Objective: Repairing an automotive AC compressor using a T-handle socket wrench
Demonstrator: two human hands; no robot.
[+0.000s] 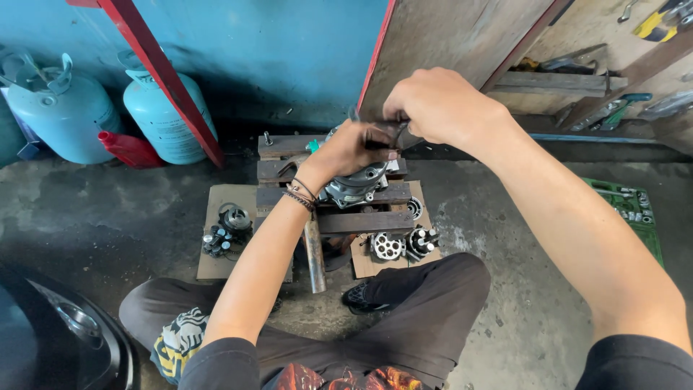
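Both hands meet at centre frame over a grey metal compressor body [355, 186] on a small wooden pallet [361, 221]: the left hand [349, 150] and right hand [437, 105] are each clenched around a dark tool [390, 134]. Removed parts, a perforated plate [387, 247] and a gear cluster [224, 230], lie on cardboard [216, 263] below, so disassembly looks well underway, with the main body not yet apart.

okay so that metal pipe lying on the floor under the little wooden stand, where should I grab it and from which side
Probably its near end. The metal pipe lies on the floor pointing toward the person, and its far part runs under the wooden stand, so only the near stretch is free. Come from above and wrap the fingers across its round body. The left hand sits closer, though both it and the right hand are on a dark tool.
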